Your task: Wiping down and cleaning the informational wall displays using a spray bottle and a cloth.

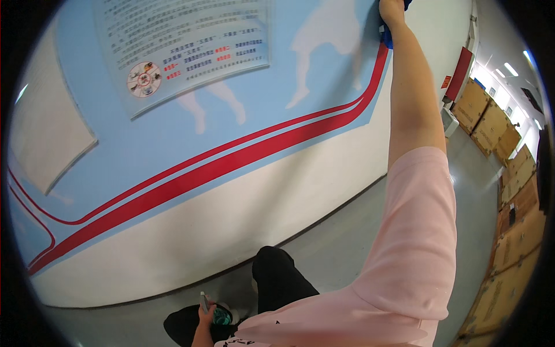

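My right hand point(392, 15) is at the top edge of the view, raised against the wall, shut on a blue cloth point(387, 37) of which only parts show. The cloth lies at the upper end of a red stripe point(243, 162) on the light blue wall graphic point(130, 152). Low in the view, my left hand point(207, 313) is shut on a small grey and white object point(204, 301), whose kind I cannot tell. A dark and teal patterned thing point(222, 315) shows just beside that hand.
A clear panel with printed writing point(195, 52) and a blank white panel point(52, 117) are on the wall. Grey floor point(468, 191) runs along it. Large wooden crates point(514, 251) line the right side; a red box-like fixture point(459, 73) is on the wall farther off.
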Demonstrator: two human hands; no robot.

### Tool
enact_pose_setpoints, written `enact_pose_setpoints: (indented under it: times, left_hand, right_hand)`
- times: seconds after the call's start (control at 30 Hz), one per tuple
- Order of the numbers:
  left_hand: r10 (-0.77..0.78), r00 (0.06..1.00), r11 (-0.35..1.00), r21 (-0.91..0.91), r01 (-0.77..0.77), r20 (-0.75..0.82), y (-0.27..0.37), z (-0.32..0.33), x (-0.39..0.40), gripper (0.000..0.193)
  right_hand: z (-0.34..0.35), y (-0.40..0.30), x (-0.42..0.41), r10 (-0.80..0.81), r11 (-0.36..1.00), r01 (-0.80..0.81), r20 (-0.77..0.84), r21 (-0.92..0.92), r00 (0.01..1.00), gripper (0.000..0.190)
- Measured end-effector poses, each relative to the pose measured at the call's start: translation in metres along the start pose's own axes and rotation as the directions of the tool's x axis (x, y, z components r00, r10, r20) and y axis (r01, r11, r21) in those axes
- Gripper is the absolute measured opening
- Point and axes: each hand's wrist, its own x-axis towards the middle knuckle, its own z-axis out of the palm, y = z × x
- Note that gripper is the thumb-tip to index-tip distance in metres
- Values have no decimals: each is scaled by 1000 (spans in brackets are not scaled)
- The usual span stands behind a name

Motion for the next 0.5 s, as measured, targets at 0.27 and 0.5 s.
enact_pose_setpoints:
  times: [0.27, 0.5]
  left_hand:
    - [40, 999, 998, -37, -40, 3, 17, 2, -9, 54]
    - [125, 987, 992, 13, -127, 97, 28, 11, -3, 52]
  right_hand:
    - [-34, -31, -92, 295, 849, -298, 78, 437, 952, 50]
    - [-65, -74, -221, 418, 775, -460, 195, 433, 888, 54]
